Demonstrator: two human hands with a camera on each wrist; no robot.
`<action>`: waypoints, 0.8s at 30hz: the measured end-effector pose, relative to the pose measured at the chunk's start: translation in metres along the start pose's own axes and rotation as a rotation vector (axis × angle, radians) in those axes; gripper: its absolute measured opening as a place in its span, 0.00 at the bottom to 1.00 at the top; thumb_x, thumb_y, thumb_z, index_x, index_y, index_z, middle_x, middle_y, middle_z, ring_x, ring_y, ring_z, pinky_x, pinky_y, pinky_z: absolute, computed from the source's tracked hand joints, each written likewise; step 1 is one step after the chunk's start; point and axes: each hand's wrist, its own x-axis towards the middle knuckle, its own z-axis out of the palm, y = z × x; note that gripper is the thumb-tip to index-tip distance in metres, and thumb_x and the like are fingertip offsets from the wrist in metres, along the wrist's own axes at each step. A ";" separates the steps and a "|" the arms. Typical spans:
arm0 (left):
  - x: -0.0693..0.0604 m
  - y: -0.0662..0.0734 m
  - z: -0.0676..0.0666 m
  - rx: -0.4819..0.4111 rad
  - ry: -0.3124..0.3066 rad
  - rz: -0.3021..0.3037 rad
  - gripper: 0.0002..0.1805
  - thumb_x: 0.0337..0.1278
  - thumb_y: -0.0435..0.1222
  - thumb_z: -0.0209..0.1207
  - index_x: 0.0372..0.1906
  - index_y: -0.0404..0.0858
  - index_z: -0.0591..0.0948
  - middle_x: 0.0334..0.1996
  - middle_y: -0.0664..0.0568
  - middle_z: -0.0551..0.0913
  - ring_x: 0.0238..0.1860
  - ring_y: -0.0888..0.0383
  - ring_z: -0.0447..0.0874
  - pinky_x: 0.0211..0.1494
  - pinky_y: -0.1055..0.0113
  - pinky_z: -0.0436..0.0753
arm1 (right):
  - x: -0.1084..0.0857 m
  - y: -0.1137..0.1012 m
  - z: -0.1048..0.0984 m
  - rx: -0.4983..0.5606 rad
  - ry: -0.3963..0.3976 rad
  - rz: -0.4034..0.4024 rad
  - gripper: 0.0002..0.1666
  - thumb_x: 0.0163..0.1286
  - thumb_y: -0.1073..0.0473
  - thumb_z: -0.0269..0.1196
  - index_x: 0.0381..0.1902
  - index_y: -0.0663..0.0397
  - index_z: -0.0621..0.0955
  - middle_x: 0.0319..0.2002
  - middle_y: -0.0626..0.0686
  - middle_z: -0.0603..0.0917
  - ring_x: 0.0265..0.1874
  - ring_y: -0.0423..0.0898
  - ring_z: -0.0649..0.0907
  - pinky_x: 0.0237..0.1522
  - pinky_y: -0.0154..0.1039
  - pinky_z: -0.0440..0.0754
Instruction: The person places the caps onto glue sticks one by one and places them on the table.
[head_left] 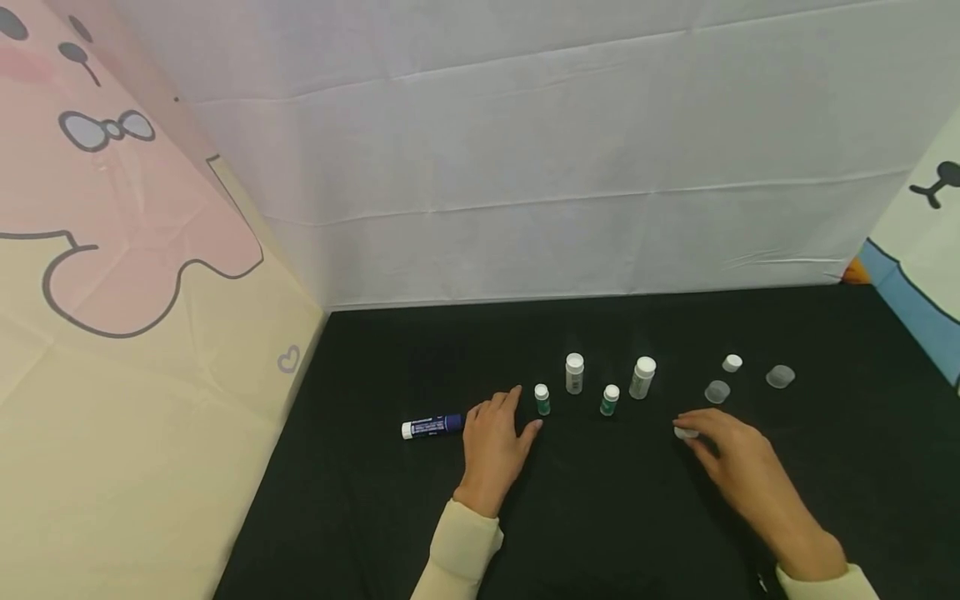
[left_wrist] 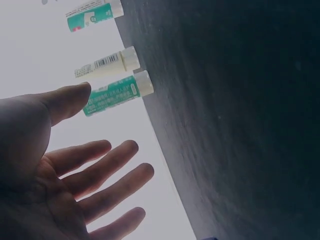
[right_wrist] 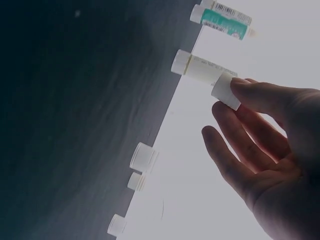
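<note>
My right hand (head_left: 738, 467) pinches a small white cap (right_wrist: 226, 91) between thumb and fingertips, just above the black table. My left hand (head_left: 495, 446) is spread, fingers loosely extended, and holds nothing. Just beyond its fingertips stands a small green-labelled bottle (head_left: 542, 401) with a white lid. A second green-labelled bottle (head_left: 610, 402) is further right. Behind them stand two taller white bottles, the left one (head_left: 574, 375) and the right one (head_left: 642, 380). A dark blue tube (head_left: 435, 426) with a white end lies beside my left hand, its right end hidden by the fingers.
Beyond my right hand are a translucent cup (head_left: 717, 392), another translucent cup (head_left: 780, 377) and a small white cap-like piece (head_left: 732, 363). The black tabletop (head_left: 600, 517) meets a white cloth wall (head_left: 525, 167) at the back, with printed cloth at both sides.
</note>
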 end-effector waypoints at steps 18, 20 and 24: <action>0.006 0.011 0.011 -0.061 0.017 -0.053 0.30 0.60 0.45 0.76 0.64 0.37 0.84 0.54 0.45 0.88 0.53 0.48 0.88 0.63 0.47 0.82 | 0.003 -0.019 0.010 0.060 -0.003 -0.040 0.22 0.44 0.78 0.80 0.37 0.56 0.90 0.41 0.50 0.91 0.39 0.52 0.89 0.44 0.42 0.81; 0.007 0.012 0.012 -0.064 0.016 -0.060 0.30 0.60 0.45 0.76 0.64 0.37 0.84 0.53 0.45 0.89 0.52 0.48 0.89 0.62 0.48 0.82 | 0.003 -0.022 0.011 0.056 -0.014 -0.034 0.22 0.45 0.78 0.80 0.37 0.55 0.90 0.41 0.50 0.91 0.39 0.52 0.89 0.44 0.43 0.82; 0.010 0.014 0.014 -0.075 0.013 -0.073 0.29 0.60 0.45 0.76 0.63 0.37 0.84 0.53 0.45 0.89 0.51 0.47 0.89 0.61 0.48 0.83 | 0.003 -0.025 0.012 0.053 -0.028 -0.030 0.22 0.45 0.78 0.80 0.37 0.55 0.90 0.42 0.50 0.91 0.39 0.51 0.89 0.43 0.45 0.83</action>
